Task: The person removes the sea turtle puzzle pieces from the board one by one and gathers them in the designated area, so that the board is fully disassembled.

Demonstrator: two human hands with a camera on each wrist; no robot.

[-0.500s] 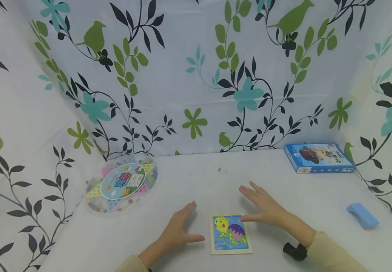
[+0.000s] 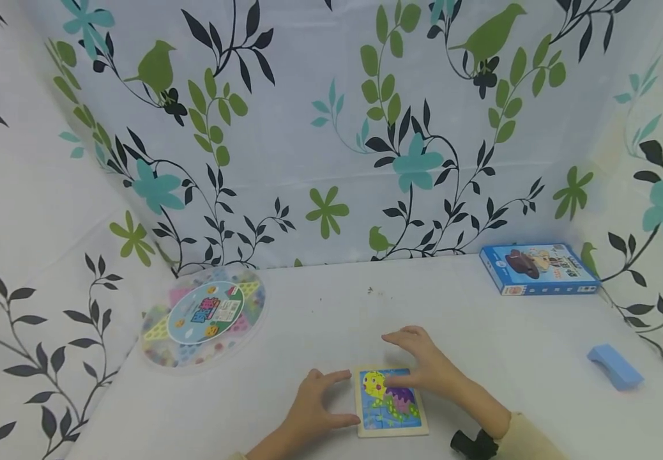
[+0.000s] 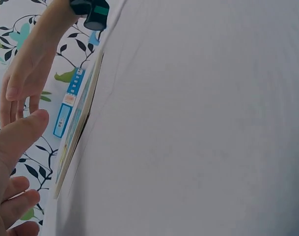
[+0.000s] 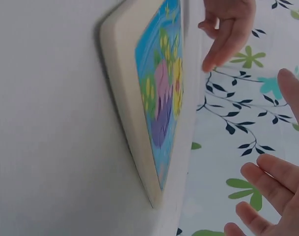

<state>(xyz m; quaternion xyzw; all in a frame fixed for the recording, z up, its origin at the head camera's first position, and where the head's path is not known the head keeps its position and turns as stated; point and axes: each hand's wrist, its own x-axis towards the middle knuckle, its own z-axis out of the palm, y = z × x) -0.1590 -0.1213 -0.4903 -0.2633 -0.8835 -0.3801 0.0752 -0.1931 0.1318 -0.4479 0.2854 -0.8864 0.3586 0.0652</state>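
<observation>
The left hand [image 2: 319, 407] and right hand [image 2: 434, 367] are now closer about the turtle puzzle [image 2: 388, 418] than a moment ago, with the puzzle lying on the desk [image 2: 308, 332] between them; both are released, fingers spread and slightly bent, the right thumb above the picture, while whether the left thumb touches the frame I cannot tell. The picture looks whole, so the approach seems to put it within easy grasp without altering it. Right of the right hand lies a blue block [image 2: 616, 367], beyond the left hand a round clear case [image 2: 207, 313], and farthest past the right hand a blue box [image 2: 544, 271]
</observation>
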